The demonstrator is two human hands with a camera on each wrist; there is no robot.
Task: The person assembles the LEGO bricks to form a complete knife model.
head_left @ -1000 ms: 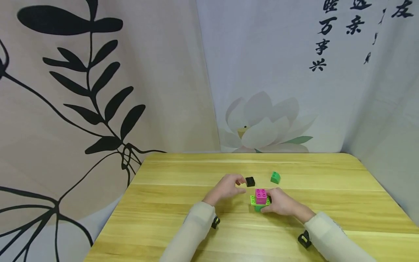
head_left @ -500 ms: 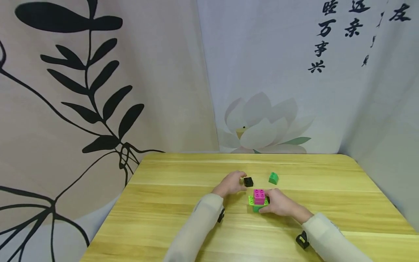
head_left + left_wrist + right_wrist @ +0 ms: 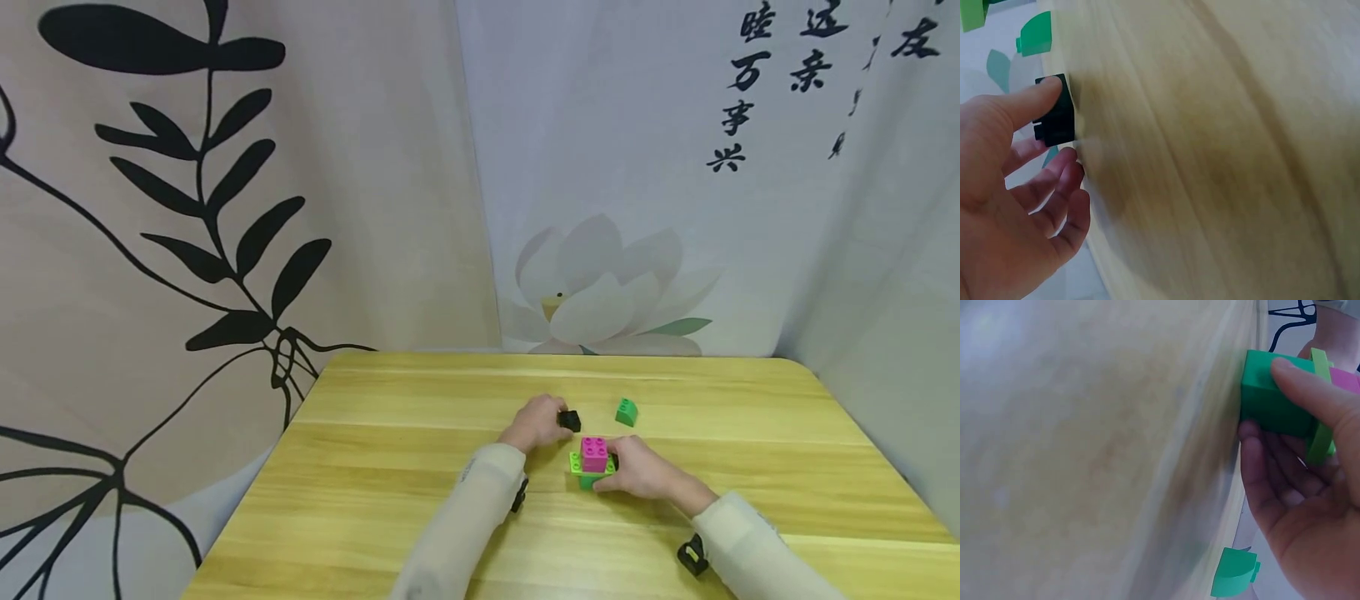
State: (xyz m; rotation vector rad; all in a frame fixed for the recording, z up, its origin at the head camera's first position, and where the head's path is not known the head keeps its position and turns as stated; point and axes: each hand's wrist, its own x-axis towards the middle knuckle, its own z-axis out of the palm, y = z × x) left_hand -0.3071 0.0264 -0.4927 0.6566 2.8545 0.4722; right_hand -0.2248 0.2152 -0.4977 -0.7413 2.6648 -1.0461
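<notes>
Thumb and fingers of my left hand [image 3: 538, 422] pinch a black toy brick [image 3: 1060, 115] by its sides; in the head view the brick [image 3: 571, 421] is at the fingertips, low over the table. My right hand [image 3: 642, 467] grips a small stack from its right side. At its bottom is a green brick [image 3: 1275, 394], above it a lime plate [image 3: 575, 463] that juts out sideways, and on top a magenta brick [image 3: 595, 454] with studs up. The right thumb lies on the green brick. Some right fingers are hidden behind the stack in the head view.
A loose green brick with a curved side [image 3: 626, 412] lies behind the stack, right of the black brick. All stand on a wooden table [image 3: 405, 467]. A printed curtain [image 3: 390, 167] hangs beyond the table's far edge.
My left hand has moved right and forward to the black brick and closed its fingers on it; the brick now looks slightly tilted. The right hand and the stack have stayed in place.
</notes>
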